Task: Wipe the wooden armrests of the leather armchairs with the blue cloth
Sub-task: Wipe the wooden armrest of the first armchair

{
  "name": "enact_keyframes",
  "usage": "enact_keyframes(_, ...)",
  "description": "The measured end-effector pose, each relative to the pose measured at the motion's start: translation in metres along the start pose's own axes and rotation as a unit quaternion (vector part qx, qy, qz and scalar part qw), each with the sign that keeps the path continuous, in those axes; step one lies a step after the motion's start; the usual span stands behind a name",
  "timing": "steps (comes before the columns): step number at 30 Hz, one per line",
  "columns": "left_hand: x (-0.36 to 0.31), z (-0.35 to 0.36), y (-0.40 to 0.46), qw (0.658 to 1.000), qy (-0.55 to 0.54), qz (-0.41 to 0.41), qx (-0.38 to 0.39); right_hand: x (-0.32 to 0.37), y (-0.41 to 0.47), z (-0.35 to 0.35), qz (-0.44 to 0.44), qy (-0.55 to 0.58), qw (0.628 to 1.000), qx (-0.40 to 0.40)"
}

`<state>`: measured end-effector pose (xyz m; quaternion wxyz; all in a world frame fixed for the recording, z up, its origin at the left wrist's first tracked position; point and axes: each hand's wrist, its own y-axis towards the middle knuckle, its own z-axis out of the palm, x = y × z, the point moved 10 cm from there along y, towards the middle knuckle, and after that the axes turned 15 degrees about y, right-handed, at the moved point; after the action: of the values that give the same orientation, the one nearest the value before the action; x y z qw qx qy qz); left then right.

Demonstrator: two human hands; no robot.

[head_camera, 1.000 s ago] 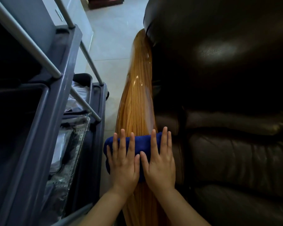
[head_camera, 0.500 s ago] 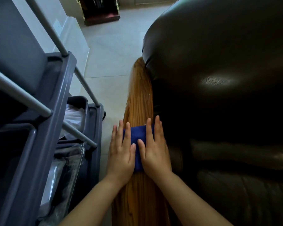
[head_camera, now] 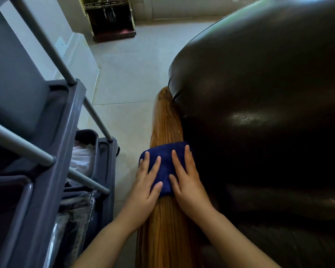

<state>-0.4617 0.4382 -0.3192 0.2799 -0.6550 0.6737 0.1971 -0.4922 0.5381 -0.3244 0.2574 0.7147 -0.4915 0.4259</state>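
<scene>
Both hands have slid the blue cloth [head_camera: 165, 163] farther up the wooden armrest [head_camera: 165, 120] — fingers spread and flat, left hand [head_camera: 145, 187] and right hand [head_camera: 188, 182] pressing it side by side — beside the dark leather armchair [head_camera: 259, 117], with a grey cart [head_camera: 52, 151] at left.

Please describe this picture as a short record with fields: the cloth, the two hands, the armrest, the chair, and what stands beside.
cloth: blue cloth, folded, draped across the wooden armrest
left hand: flat, palm down on the cloth's left part
right hand: flat, palm down on the cloth's right part
armrest: glossy, bare wood visible ahead of and behind the cloth
chair: dark leather armchair, right of the armrest
beside: grey cart on the left, tiled floor between
</scene>
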Motion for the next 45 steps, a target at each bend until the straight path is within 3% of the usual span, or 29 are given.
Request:
enact_keyframes(9, 0.002, -0.016, 0.075, 0.997, -0.001, -0.034, 0.067, 0.004, 0.068, -0.016, 0.039, -0.037, 0.998, 0.023)
enact_keyframes(15, 0.012, -0.020, 0.107, 0.992, 0.005, -0.051, 0.114, 0.011, 0.088, -0.017, 0.050, -0.136, 0.989, 0.010)
enact_keyframes(21, 0.014, -0.020, 0.114, 0.995, -0.022, -0.062, 0.076, 0.008, 0.104, -0.008, 0.055, -0.244, 0.967, 0.037)
enact_keyframes(26, 0.018, -0.021, 0.124, 0.994, -0.038, -0.067, 0.071, 0.006, 0.113, -0.013, 0.101, -0.175, 0.979, 0.016)
enact_keyframes(31, 0.024, -0.021, 0.108, 0.994, -0.037, -0.087, 0.046, 0.005, 0.106, -0.018, 0.051, -0.133, 0.988, 0.053)
enact_keyframes(36, 0.021, -0.028, 0.084, 0.993, 0.039, -0.108, 0.029, 0.010, 0.096, -0.021, 0.009, -0.125, 0.987, 0.096)
enact_keyframes(45, 0.010, -0.042, 0.017, 0.987, 0.045, -0.148, -0.053, 0.040, 0.042, -0.017, -0.078, -0.126, 0.987, 0.054)
